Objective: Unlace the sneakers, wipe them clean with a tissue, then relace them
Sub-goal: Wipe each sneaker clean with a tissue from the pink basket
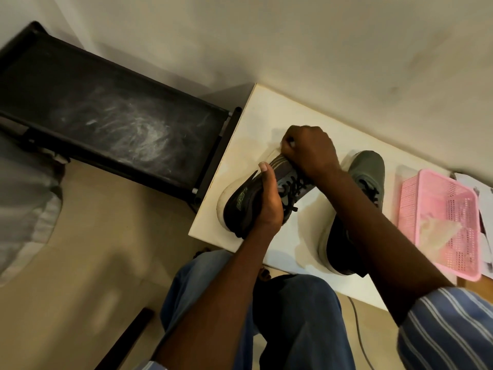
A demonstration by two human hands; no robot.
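Fingers of the right hand (306, 150) curl over the toe of a dark sneaker (256, 198) on the white table (256, 118), the left hand (266, 201) gripping its side, the second sneaker (365, 177) just right, a pink basket (437, 188) beyond.

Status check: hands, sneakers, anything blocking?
Left hand grips the near sneaker by its side. Right hand curled at its toe, contents unclear. Laces still in. Second sneaker partly hidden behind the right forearm. Nothing blocking.
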